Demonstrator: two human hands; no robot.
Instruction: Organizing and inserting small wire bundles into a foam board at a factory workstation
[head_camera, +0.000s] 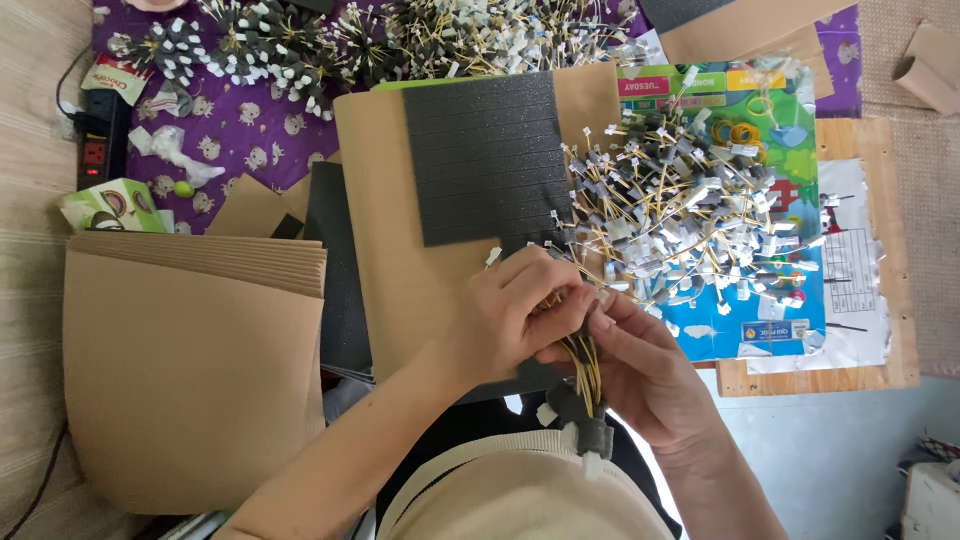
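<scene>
Both hands meet at the near edge of the brown cardboard sheet (385, 250), just in front of the person's chest. Left hand (515, 310) curled, fingers bent over the top end of a small bundle of thin yellow wires with grey foam tips (585, 385). Right hand (640, 375) cups the same bundle from the right side, thumb pressed along the wires, palm under them. Hands touching each other, both clamped on the bundle. Bundle hangs down between the palms; its lower end with grey foam pieces and white tabs sticks out below the hands, over the cream-coloured top (520, 495) the person wears.

Big loose pile of the same yellow wires with white and grey ends (680, 205) lies just beyond the hands, toward the right, on a colourful printed plastic sheet (775, 320) that rests on a light wooden board (880, 250). Dark grey ribbed foam sheet (485, 160) lies on the far part of the cardboard, touching the pile's left edge. More finished wire clusters (300, 45) sit along the far edge on a purple patterned cloth (240, 125). Stack of brown paper sheets (190, 350) at the left, well apart from the hands. Black power strip (95, 150) at far left.
</scene>
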